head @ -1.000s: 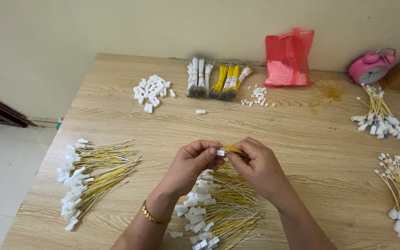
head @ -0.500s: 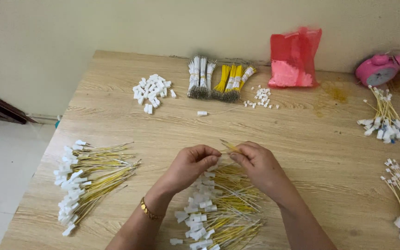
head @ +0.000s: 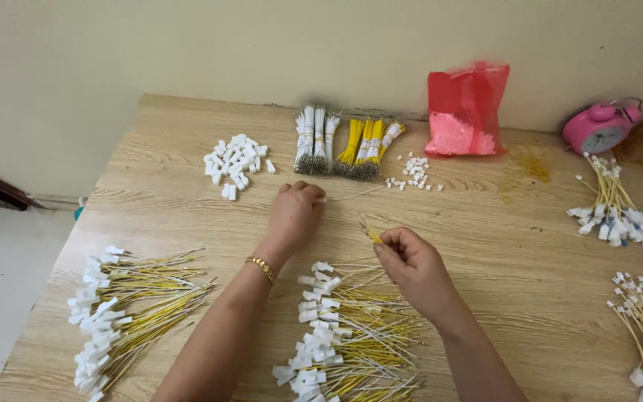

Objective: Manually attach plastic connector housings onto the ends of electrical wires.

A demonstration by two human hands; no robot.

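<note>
Thin yellow wire [head: 373, 235] pinched in right hand [head: 411, 266], left hand [head: 295, 214] closed on small white plug [head: 321, 199], matte wood-grain counter [head: 485, 223], plastic-tipped wire pile [head: 351, 335] near front edge.

Thin yellow wire [head: 373, 234] upright in pinch; white connector [head: 321, 199] on table.

The table [head: 187, 193] is matt pale wood with visible grain, the connectors [head: 236, 160] at upper left look like smooth white plastic, the bag [head: 466, 108] at upper right is thin glossy red plastic, and the bracelet [head: 262, 266] gleams like gold metal.
</note>
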